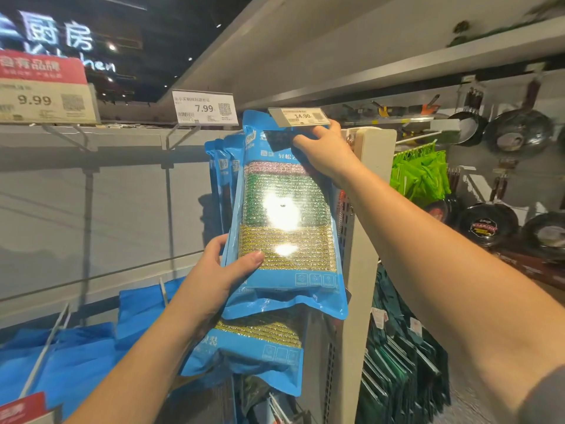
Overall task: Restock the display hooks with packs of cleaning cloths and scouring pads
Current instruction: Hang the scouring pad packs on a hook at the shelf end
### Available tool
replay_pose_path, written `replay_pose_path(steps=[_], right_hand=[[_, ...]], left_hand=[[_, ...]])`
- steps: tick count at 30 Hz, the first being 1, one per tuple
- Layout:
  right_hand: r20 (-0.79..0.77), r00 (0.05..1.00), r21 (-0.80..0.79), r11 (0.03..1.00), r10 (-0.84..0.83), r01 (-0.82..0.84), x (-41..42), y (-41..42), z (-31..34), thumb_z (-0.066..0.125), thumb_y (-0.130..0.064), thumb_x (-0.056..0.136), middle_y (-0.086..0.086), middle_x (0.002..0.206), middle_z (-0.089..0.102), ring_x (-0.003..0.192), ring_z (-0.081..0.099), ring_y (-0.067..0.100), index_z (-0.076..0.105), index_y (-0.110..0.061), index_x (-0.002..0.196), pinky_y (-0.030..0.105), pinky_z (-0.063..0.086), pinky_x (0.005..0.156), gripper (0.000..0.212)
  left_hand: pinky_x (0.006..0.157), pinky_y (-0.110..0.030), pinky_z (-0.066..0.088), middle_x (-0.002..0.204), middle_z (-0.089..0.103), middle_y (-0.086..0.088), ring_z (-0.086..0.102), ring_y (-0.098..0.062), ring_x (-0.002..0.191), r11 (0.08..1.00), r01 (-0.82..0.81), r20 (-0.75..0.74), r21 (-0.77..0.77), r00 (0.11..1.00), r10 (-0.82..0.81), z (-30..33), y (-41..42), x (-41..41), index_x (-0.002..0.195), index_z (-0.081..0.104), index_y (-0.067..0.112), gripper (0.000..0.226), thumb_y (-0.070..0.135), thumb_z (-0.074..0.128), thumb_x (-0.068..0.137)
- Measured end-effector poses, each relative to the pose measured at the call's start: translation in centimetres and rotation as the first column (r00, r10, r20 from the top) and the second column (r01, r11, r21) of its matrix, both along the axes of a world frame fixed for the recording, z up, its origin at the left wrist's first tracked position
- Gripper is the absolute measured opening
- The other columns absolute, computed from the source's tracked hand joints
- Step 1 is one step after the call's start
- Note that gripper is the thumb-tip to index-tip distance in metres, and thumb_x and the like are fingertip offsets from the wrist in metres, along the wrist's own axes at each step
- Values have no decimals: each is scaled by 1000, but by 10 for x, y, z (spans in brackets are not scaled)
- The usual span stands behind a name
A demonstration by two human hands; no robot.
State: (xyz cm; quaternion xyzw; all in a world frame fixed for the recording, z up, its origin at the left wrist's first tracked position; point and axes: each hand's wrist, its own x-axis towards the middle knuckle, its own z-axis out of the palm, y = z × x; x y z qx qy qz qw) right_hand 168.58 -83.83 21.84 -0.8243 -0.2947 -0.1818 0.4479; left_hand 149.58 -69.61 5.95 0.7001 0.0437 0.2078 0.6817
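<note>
A grey back panel [122, 209] runs along the left under a long shelf [305, 65], and most of its hooks [180, 139] stand bare beneath the price tags [204, 108]. To the right a cream upright [370, 209] ends the bay, with green bags [419, 175] and dark pans [519, 130] hanging farther off beyond it. Low on the left lie blue bags [76, 356]. Against the upright hangs a row of blue packs [224, 166], and the front pack [287, 209] is the one being handled, held up just under the small tag [301, 117] marked 14.90, with another pack [256, 347] showing below it. The right hand [324, 151] pinches the pack's top edge, fingers curled over the header where the hang hole should be; the hole itself is hidden. The left hand [226, 270] clasps the lower left edge, thumb pressed on the front film. I'd judge the pack light and floppy: soft stacked pads in a glossy sleeve that glares and will likely slide under a loose thumb. The flat header is the stiffest part and the best place to steer from, with the bottom merely steadied. Squeezing the middle would only buckle it.
</note>
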Motion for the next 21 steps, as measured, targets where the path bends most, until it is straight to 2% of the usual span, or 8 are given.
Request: replay_pose_path(steps=[4,8,12,16,18,20,21], right_hand=[[-2,1000,21,1000,9,-9,0,-1,2,52,-41,95,-4,153,24,117,42,13,56,-27,135,40,48,104,43],[-2,1000,-3,1000,27,-27,-3,-4,6,50,-36,97,-3,153,24,116,45,14,56,-27,133,32,45,100,38],[3,1000,-101,995,-13,13,-1,-3,10,46,-36,99,-2,155,22,104,50,16,52,-19,137,24,46,72,42],[-90,996,-119,993,-25,14,7,8,8,51,-42,94,5,143,45,100,58,17,53,-16,133,33,52,81,47],[-123,992,-93,995,16,-27,8,13,3,56,-40,93,5,152,32,111,57,20,51,-20,136,38,53,94,48],[-137,990,-78,996,35,-46,7,17,-8,58,-37,93,3,161,11,124,51,23,45,-25,144,33,46,103,54],[-144,989,-69,997,27,-38,4,19,-17,58,-37,94,4,163,7,130,46,25,41,-24,147,29,42,101,58]], left_hand=[[100,-53,53,113,74,-1,73,-24,103,1000,-16,-14,1,1000,16,1,-5,2,123,57,38,81,62,87,51],[99,-53,54,110,75,1,73,-24,102,1000,-16,-22,-4,1000,16,3,-7,1,123,57,37,80,60,87,52],[96,-51,56,107,76,3,74,-22,99,1000,-15,-35,-5,999,15,7,-12,-2,123,57,35,75,55,89,59],[94,-50,57,109,76,2,75,-21,97,999,-29,-56,-22,998,27,9,-13,-1,129,55,30,82,50,90,59],[97,-49,56,110,75,1,75,-19,97,998,-60,-60,-32,997,58,9,-11,0,132,53,27,82,48,85,58],[100,-47,54,112,74,0,74,-18,98,993,-106,-67,-43,992,103,7,-8,4,134,51,25,79,43,84,65],[100,-45,54,112,72,-1,73,-17,98,990,-131,-72,-47,989,127,5,-5,7,135,50,24,74,40,84,70]])
